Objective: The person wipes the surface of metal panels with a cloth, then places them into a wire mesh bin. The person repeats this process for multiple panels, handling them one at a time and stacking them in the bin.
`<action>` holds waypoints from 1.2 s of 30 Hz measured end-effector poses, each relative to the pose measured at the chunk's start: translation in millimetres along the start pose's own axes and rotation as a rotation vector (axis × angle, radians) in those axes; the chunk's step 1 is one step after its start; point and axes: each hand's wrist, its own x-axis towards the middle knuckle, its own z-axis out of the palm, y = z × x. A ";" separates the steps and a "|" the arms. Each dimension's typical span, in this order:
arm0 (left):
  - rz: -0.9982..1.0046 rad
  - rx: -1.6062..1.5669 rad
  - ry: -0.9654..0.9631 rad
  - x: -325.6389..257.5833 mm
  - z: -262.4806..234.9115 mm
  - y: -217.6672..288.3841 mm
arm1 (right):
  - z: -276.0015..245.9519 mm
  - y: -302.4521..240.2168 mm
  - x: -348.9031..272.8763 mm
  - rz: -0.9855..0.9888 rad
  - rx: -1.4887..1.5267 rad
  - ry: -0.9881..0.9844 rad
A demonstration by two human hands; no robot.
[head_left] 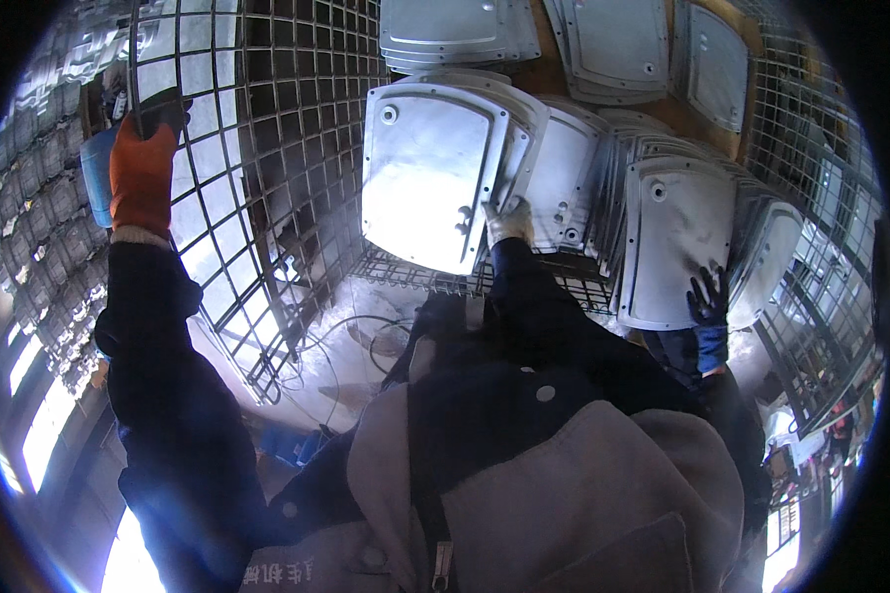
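My left hand, in an orange glove with a pale cuff, is raised at the far left, closed at the upright wire mesh side of a cage. Its fingertips are dark and partly hidden, and a blue rounded thing shows beside it. In the middle, my right hand, in a pale glove, grips the right edge of a grey metal panel. This panel has a raised border and small round holes, and leans tilted against similar panels.
A dark-gloved hand, apparently a co-worker's, touches the lower edge of another panel at right. More stacked panels lie behind, against a brown board. Wire mesh rises on the right. A thin cable lies below the cage.
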 end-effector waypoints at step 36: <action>-0.114 0.044 0.116 -36.3 1.4 77.7 | 57.5 -200.7 9.2 0.264 0.752 -0.715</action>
